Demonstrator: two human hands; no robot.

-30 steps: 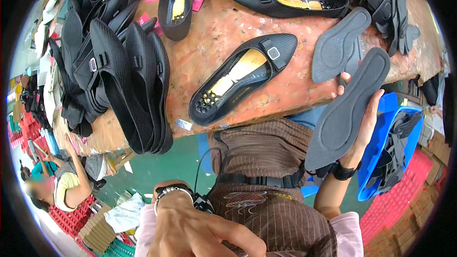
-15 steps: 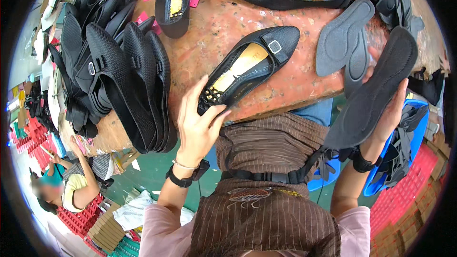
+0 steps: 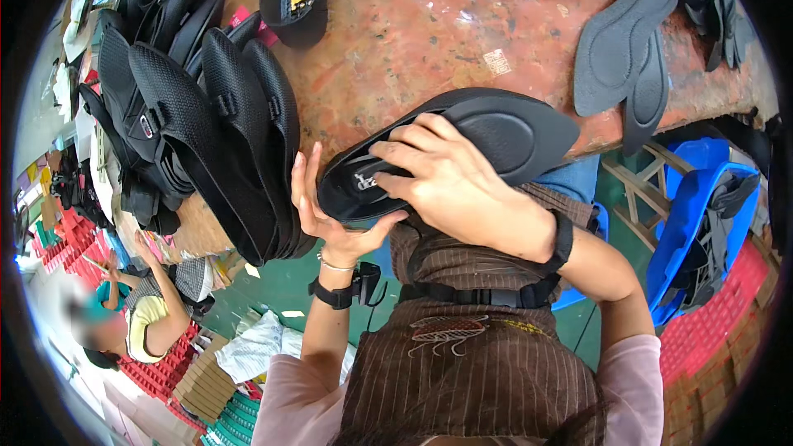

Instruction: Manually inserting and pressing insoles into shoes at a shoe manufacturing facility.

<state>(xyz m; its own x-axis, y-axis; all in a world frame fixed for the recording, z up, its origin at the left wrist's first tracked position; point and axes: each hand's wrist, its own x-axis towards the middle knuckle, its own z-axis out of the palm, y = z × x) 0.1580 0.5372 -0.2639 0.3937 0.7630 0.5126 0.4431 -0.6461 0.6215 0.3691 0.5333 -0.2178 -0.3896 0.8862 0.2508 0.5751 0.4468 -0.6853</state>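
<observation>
Along the near edge of the worktable [image 3: 388,41], I observe that the dark insole [image 3: 516,136] has changed position. Half a second ago it was held at the right, apart from the black shoe [image 3: 357,154]; it now lies over that shoe. Its heel end is inside the shoe opening, near the left hand [image 3: 326,219]; its forepart, with a raised oval outline, is exposed above the toe end and covers the buckle from view.

Left hand: cupped around the shoe heel, thumb on the near side, fingers on the far side. I read this as a steadying grasp. Right hand [image 3: 462,186]: moved across from the right; fingers bent, fingertips on the insole within the heel area. I cannot tell whether they pinch it or only press.

Status: I judge that carrying is complete and fitting has begun. Since the forepart lies outside the opening, seating appears incomplete. Caution: the heel end could shift if the forepart is tucked carelessly. The grey insoles [image 3: 615,54] lie beyond, untouched.
</observation>
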